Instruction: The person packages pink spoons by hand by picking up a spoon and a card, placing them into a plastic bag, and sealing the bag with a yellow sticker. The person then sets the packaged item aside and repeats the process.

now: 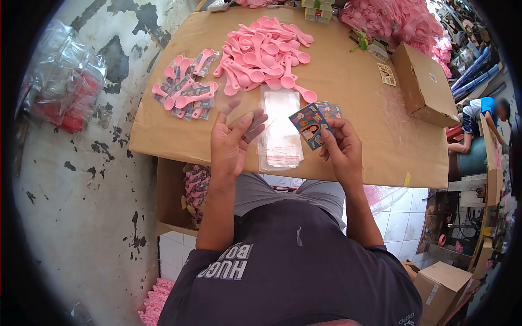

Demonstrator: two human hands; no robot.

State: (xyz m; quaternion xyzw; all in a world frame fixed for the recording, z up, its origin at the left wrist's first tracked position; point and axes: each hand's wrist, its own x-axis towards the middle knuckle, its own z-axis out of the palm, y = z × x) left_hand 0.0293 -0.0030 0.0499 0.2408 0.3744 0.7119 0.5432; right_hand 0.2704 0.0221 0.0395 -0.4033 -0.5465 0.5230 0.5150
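Observation:
My left hand [235,133] holds a clear plastic bag [243,108] by its lower part, thumb on top, over the left side of the table. Several printed blue cards [308,124] are fanned out in my right hand [341,145], pinched between thumb and fingers. Between the hands lies a stack of clear bags [281,127] on the brown table covering. A pile of pink spoons [265,54] sits beyond it. Bagged pink spoons with cards [186,89] lie to the left of that pile.
An open cardboard box [421,84] stands at the table's right, near a loose card [386,74]. More pink spoons in bags [391,19] fill the back right. Plastic bags [65,76] hang on the left wall. Another person [481,117] is at far right.

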